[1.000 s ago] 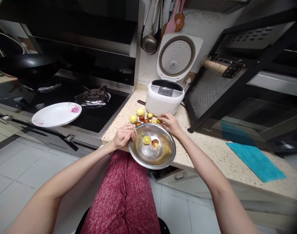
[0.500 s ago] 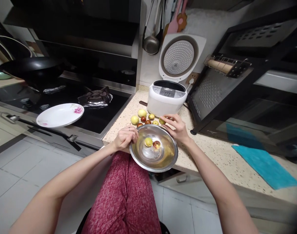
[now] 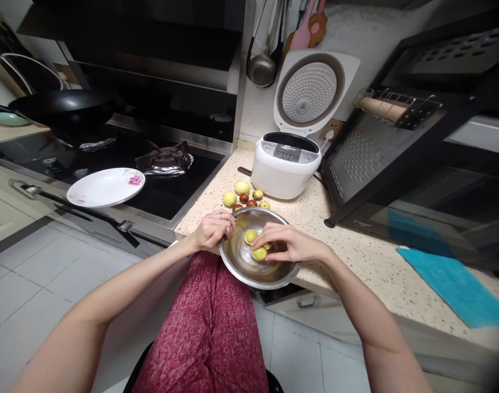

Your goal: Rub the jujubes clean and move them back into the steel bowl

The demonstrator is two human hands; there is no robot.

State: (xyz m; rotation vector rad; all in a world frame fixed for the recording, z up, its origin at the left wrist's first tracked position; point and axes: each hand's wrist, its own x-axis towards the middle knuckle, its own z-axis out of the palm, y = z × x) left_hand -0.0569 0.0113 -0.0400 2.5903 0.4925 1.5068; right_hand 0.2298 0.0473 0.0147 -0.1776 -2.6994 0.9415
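Dipping into the metal bowl, the right hand is now inside the rim, where half a second ago it was at the bowl's back right edge; a yellow-green fruit has come in with it. Fingers and thumb are closed to the width of that fruit and appear to have hold of it; whether it already rests on the bowl's floor I cannot tell. That makes one fewer among the fruit behind the bowl and one more within it. The left hand has stayed at the bowl's left rim, fingers curled tight and seemingly gripping the edge. Inside the bowl, a second yellow fruit lies just beside the held one; what else is under the right fingers is hidden. Just behind the bowl, small yellow fruits and red fruits sit close together on the speckled counter. Farther behind the bowl stands the rice cooker, its lid raised and its pot too dark inside to read. Well to the bowl's left are a flowered white plate and, beyond it, a black wok whose contents do not show from here.
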